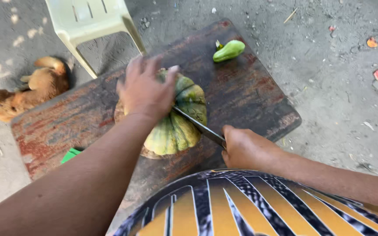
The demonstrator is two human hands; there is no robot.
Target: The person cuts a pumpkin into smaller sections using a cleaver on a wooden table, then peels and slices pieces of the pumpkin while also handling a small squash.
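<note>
A worn, dark wooden desk [250,94] lies under both hands, with a ribbed green-and-yellow pumpkin [178,126] resting on it directly beneath the left hand [145,89], whose fingers are spread flat over its top. The right hand [243,148], just right of the pumpkin, is closed around the handle of a knife [197,126] whose blade enters the pumpkin's side. A small green vegetable [229,50] lies well beyond both hands.
</note>
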